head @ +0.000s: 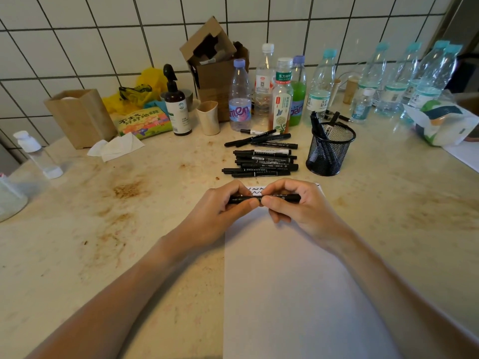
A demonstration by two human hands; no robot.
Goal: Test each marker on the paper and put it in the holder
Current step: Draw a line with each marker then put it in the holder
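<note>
A black marker [285, 197] lies level between my two hands, above the far end of a white sheet of paper [290, 281]. My left hand [220, 211] grips its left end and my right hand [298, 203] grips its middle. A few squiggly ink lines [255, 190] show at the paper's top edge, just behind my fingers. Several more black markers [261, 161] lie in a loose pile beyond the paper. To the right of the pile stands a black mesh holder [329, 151] with a few markers upright in it.
Several plastic bottles [239, 97] line the back of the stained counter [103, 229], with a cardboard box [215, 66], a pump bottle [177, 104], a beige cup [208, 117], a wooden box [80, 115] and crumpled tissue [116, 147]. A white bag [440, 123] lies far right.
</note>
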